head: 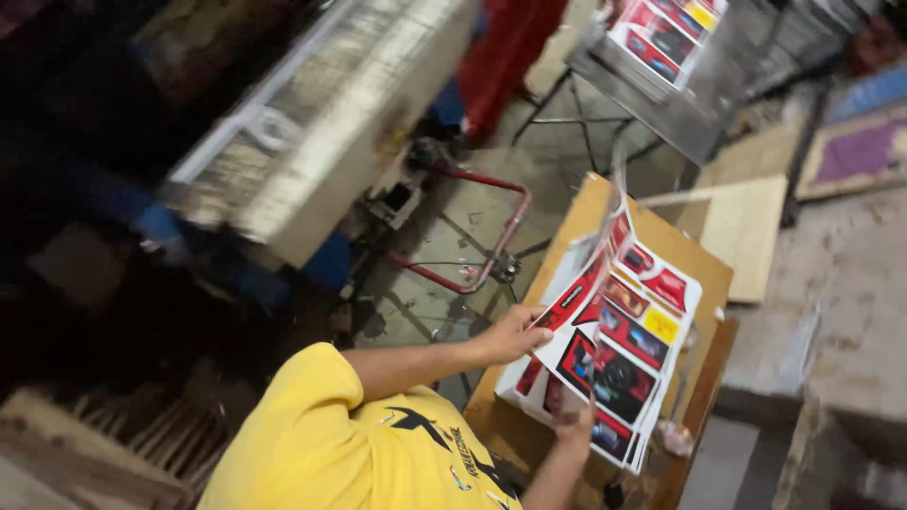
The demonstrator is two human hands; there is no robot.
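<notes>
Close by, a red bent-tube frame (491, 236) stands on the concrete floor (472, 203), and a metal table (661, 104) behind carries more printed sheets (666, 28). On the wooden board (576, 227) lies a stack of glossy red-and-black printed sheets (624, 378). The left hand (515, 332) pinches the edge of the top sheet (595, 274), which curls upward from the stack. The right hand (573, 427) lies on the stack's near edge; its fingers are hidden, so their state is unclear.

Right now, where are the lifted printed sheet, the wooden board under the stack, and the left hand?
Lifted printed sheet (631, 312), head view, sheet's middle.
Wooden board (578, 219), head view, bare far corner.
Left hand (513, 332), head view, back of hand.
</notes>
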